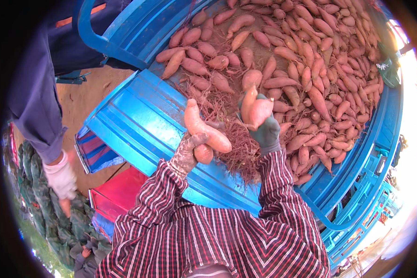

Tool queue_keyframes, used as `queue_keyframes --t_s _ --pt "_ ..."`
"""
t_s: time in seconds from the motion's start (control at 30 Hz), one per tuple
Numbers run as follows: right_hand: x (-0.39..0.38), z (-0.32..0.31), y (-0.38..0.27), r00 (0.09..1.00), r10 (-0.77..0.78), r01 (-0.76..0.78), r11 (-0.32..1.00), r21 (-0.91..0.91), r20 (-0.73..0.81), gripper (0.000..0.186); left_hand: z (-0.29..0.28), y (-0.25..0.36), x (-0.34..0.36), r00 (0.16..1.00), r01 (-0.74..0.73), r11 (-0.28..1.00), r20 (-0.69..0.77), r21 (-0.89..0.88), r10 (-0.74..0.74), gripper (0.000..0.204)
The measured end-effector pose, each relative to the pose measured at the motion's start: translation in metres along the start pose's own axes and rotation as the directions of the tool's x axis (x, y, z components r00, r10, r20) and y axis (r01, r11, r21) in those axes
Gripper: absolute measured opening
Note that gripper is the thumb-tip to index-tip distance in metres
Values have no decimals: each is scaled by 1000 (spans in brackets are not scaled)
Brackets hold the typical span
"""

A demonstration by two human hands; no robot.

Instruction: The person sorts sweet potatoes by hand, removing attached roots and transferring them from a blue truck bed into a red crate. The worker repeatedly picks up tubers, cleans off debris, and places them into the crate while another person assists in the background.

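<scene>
Left hand (185, 155): above blue tailgate (134, 111); fingers around a curved sweet potato (201, 127), a stubby piece (203, 154) beneath.
Right hand (267, 134): gloved, right of tailgate; fingers wrapped on a plump sweet potato (260, 112).
Pile (317, 95): upper right of tailgate.
Roots (241, 155): tangled, along tailgate's inner edge.
Drop risk: crowded left hold could spill a piece, bruising it on tailgate.
Snag risk: stray strands might catch fingers.
</scene>
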State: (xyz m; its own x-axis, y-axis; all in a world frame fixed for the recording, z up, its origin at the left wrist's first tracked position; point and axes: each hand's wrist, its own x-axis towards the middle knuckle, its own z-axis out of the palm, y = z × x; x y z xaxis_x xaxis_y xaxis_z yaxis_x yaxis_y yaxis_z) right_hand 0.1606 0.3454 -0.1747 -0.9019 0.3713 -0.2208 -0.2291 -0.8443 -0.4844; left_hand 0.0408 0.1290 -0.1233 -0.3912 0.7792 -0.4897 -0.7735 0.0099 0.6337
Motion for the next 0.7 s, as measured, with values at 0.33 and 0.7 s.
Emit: queue_keyframes --t_s 0.33,0.7 --pt "-39 57 14 977 198 -212 847 -487 -82 91 1 -3 -24 990 121 988 -66 -99 -128 53" --pt "7 143 120 854 182 305 584 -752 487 57 -38 16 -111 886 -275 921 -446 -277 131 71"
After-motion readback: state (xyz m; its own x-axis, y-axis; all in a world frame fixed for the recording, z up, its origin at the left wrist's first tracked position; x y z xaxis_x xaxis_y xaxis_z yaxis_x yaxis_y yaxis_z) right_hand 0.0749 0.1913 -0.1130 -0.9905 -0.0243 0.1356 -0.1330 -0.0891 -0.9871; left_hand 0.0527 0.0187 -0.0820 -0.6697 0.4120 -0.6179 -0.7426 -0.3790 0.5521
